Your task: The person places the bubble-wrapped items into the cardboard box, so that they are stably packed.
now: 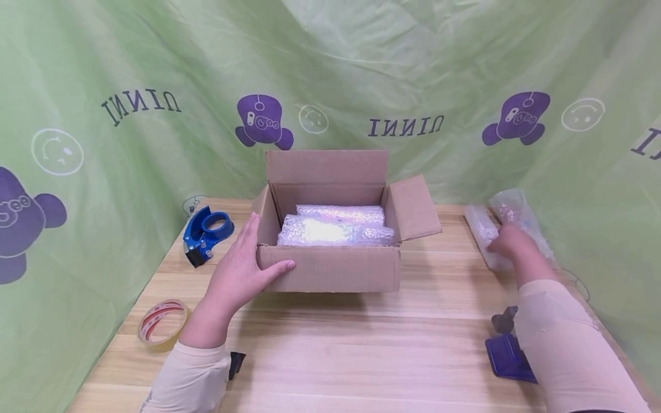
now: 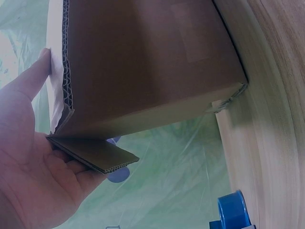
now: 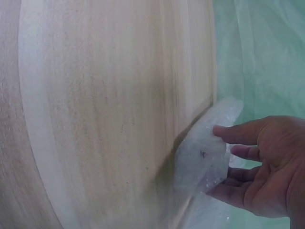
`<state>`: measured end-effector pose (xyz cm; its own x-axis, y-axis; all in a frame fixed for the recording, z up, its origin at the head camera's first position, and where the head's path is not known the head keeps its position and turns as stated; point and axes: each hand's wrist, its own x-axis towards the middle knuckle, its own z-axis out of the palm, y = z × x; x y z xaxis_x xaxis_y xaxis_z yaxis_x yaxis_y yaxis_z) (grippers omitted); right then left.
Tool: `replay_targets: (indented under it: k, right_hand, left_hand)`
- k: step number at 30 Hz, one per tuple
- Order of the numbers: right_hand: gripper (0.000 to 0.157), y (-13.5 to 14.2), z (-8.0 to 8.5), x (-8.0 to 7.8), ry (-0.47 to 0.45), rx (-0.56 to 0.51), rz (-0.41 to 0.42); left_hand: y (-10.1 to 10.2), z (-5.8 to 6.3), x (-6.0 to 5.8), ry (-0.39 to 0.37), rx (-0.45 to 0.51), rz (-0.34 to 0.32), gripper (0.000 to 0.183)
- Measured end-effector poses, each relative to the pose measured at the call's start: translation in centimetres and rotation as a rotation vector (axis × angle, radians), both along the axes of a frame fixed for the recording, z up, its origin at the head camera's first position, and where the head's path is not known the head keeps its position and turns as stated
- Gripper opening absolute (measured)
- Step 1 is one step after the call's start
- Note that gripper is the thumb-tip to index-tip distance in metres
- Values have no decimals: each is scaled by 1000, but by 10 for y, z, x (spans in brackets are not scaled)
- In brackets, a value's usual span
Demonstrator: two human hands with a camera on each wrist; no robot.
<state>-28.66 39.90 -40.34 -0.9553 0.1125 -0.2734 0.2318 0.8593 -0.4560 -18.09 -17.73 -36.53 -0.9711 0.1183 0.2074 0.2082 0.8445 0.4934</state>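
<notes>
An open cardboard box (image 1: 330,271) stands in the middle of the table, holding bubble-wrapped bundles (image 1: 338,231) that lie side by side. My left hand (image 1: 237,281) grips its near left corner, thumb along the front wall and fingers against the left flap (image 2: 93,155). Off at the right side of the table, my right hand (image 1: 516,246) holds a bubble-wrapped package (image 3: 202,157) between thumb and fingers. A second bubble-wrapped package (image 1: 534,223) lies just to its right. What the wrapping contains is blurred.
A blue tape dispenser (image 1: 198,241) stands left of the box. Nearer on the left lies a roll of clear tape (image 1: 162,325). Beside the right sleeve is a dark blue object (image 1: 508,357), partly covered. A green printed curtain (image 1: 330,74) hangs behind and beside the wooden table (image 1: 351,355).
</notes>
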Motion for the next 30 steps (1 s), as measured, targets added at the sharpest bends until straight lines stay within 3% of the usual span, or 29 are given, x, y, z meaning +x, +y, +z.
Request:
replay_targets:
  k: [5, 11, 17, 30]
  right_hand:
    - [76, 0, 4, 4, 29, 4, 24]
    - [72, -7, 21, 5, 92, -18, 53]
    - [66, -23, 49, 4, 182, -10, 73]
    - [73, -80, 117, 16, 395, -59, 89]
  left_hand:
    - [0, -1, 0, -3, 4, 0, 123]
    - [1, -1, 0, -7, 2, 1, 123]
    - [1, -1, -1, -12, 6, 4, 123]
    - [0, -2, 0, 3, 8, 1, 122]
